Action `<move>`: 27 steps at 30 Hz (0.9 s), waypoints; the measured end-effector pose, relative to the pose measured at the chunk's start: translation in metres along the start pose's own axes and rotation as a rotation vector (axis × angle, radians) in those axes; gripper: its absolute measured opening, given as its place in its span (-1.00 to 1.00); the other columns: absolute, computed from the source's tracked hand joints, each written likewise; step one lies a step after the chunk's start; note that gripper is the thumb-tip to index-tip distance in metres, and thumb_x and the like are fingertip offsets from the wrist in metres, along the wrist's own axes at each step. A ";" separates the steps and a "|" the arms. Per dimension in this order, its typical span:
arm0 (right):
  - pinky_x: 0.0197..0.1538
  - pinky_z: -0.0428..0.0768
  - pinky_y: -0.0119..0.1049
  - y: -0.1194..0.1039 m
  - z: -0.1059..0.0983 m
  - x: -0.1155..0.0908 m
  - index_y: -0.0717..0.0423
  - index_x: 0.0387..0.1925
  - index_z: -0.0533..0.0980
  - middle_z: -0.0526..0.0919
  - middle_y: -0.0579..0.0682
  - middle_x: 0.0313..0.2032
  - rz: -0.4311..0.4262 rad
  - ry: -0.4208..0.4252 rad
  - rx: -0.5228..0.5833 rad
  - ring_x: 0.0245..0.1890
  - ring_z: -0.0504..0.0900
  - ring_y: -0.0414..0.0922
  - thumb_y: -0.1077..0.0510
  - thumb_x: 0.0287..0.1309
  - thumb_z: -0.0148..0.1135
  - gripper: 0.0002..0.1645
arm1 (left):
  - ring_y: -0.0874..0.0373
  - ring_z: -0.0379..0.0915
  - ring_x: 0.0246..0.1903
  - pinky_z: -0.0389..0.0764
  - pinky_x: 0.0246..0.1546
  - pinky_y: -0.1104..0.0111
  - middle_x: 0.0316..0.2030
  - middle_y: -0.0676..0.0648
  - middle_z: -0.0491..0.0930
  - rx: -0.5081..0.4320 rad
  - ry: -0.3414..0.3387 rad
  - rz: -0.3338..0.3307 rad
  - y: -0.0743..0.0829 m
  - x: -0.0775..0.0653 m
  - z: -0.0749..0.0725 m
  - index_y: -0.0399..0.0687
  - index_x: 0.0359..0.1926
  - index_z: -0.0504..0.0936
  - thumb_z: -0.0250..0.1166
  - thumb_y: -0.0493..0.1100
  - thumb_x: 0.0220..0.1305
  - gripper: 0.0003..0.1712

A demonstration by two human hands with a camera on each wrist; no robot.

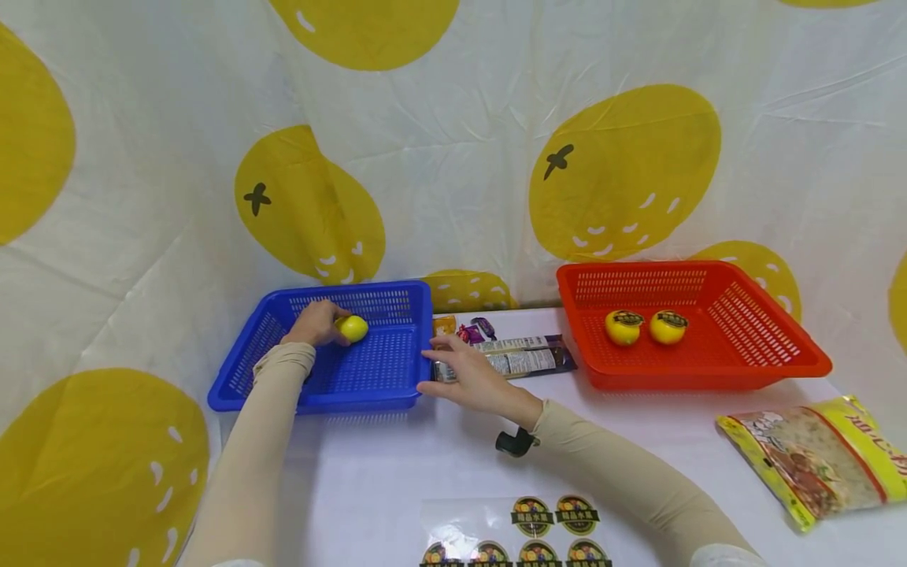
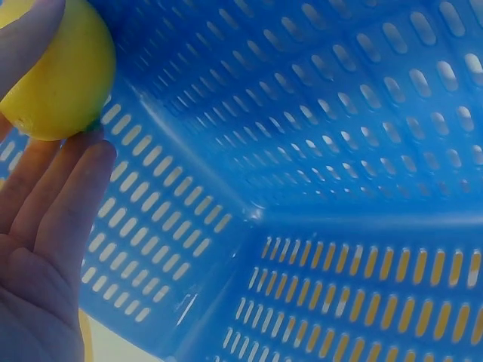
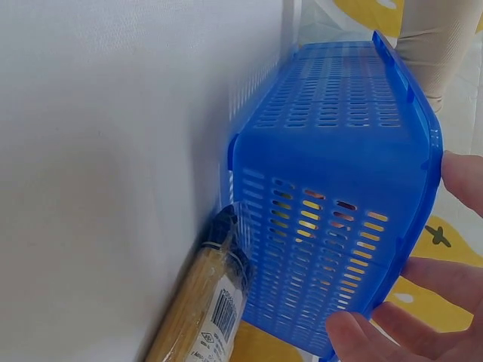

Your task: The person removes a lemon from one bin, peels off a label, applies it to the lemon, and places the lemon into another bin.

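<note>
In the head view, my left hand reaches into the blue basket and holds a yellow lemon over its floor. Thumb and fingers lie on both sides of the lemon in the left wrist view; no label shows on it there. My right hand is at the basket's right end, fingers spread and slightly bent. Its fingertips are right at the rim in the right wrist view. Two lemons with dark labels sit in the red basket at the right.
Long flat packages and small wrapped sweets lie between the baskets. A sheet of round fruit stickers is at the front of the white table. A yellow food bag lies at right. A patterned curtain hangs behind.
</note>
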State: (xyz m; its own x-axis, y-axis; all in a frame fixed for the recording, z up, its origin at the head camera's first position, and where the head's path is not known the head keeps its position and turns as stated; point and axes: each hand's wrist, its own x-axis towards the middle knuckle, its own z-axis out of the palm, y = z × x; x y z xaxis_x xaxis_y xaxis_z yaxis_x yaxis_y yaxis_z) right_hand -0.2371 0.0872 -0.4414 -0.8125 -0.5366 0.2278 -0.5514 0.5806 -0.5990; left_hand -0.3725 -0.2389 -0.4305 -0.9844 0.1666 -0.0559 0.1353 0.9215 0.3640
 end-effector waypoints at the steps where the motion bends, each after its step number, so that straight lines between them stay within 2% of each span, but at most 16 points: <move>1: 0.47 0.35 0.25 0.000 0.000 0.000 0.13 0.38 0.47 0.39 0.12 0.44 -0.001 0.001 -0.002 0.46 0.37 0.13 -0.21 0.27 0.36 -0.21 | -0.26 0.47 0.22 0.44 0.34 -0.13 0.22 -0.33 0.61 -0.001 -0.001 0.002 0.000 0.000 0.000 -0.23 0.26 0.61 0.59 -0.26 0.02 -0.28; 9: 0.48 0.34 0.25 -0.001 0.000 0.000 0.14 0.38 0.47 0.38 0.11 0.44 0.011 -0.007 0.005 0.47 0.35 0.12 -0.21 0.27 0.36 -0.20 | -0.23 0.49 0.19 0.47 0.32 -0.12 0.22 -0.31 0.62 -0.016 -0.016 -0.013 0.003 -0.002 -0.003 -0.21 0.27 0.62 0.57 -0.26 0.05 -0.30; 18: 0.47 0.35 0.24 -0.003 -0.001 0.000 0.13 0.38 0.47 0.38 0.12 0.44 0.013 -0.010 -0.001 0.47 0.35 0.12 -0.20 0.27 0.37 -0.21 | -0.23 0.50 0.18 0.50 0.28 -0.11 0.19 -0.32 0.64 -0.004 -0.014 0.012 0.003 -0.004 -0.004 -0.23 0.25 0.63 0.58 -0.22 0.05 -0.31; 27: 0.49 0.34 0.22 -0.004 -0.002 -0.001 0.13 0.39 0.46 0.37 0.10 0.45 0.026 -0.019 0.003 0.48 0.34 0.10 -0.21 0.29 0.35 -0.21 | -0.14 0.61 0.00 0.64 0.06 0.01 0.09 -0.28 0.71 0.019 0.003 0.076 0.003 -0.007 -0.009 -0.23 0.23 0.64 0.59 -0.19 0.01 -0.29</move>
State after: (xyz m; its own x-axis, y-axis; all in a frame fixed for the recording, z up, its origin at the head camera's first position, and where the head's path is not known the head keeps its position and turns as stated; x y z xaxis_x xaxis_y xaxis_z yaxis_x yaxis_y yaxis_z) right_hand -0.2347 0.0866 -0.4383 -0.8228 -0.5331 0.1970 -0.5294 0.5931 -0.6066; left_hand -0.3665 -0.2405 -0.4211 -0.9716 0.2352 -0.0261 0.2116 0.9129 0.3490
